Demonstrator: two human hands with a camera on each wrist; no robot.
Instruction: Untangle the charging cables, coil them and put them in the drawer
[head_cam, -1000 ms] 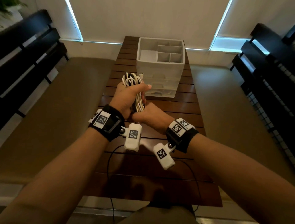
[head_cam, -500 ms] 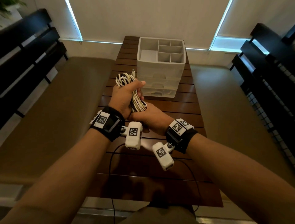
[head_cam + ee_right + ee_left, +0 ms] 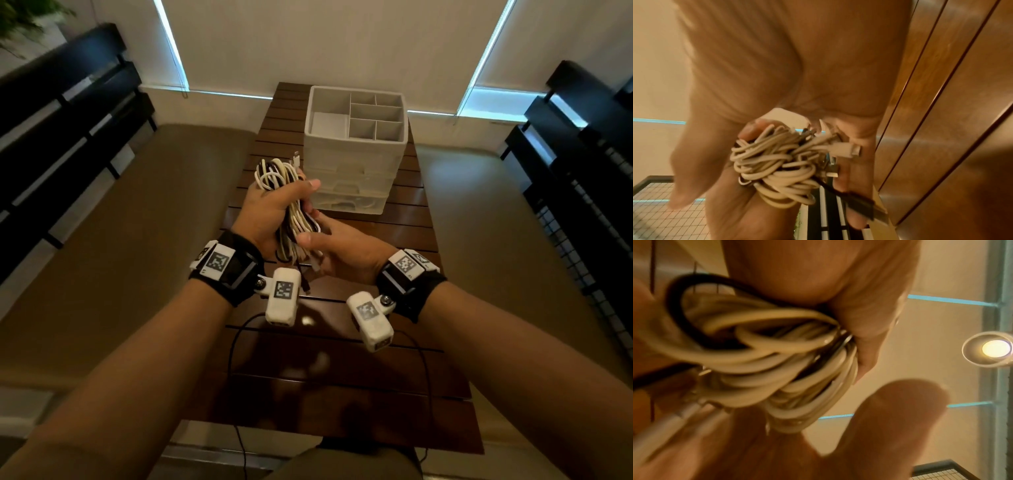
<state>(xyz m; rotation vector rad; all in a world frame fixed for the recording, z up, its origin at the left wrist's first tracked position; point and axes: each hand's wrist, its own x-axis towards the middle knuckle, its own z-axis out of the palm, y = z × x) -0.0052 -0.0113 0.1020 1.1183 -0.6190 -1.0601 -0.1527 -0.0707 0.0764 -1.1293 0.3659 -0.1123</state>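
I see the left hand (image 3: 270, 212) gripping a bundle of white and dark cables (image 3: 286, 192) above the slatted wooden worktop (image 3: 342, 377). My right hand (image 3: 337, 250) cups the bundle's lower loops, fingers loosely spread. Beyond stands a white drawer unit (image 3: 352, 164), its top tray divided into compartments.

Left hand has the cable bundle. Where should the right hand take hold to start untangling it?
Probably at the loose plug ends hanging under the cable bundle, coming from below on the right hand's side. The left hand grips the middle, and the white plug and black plug stick out free there.
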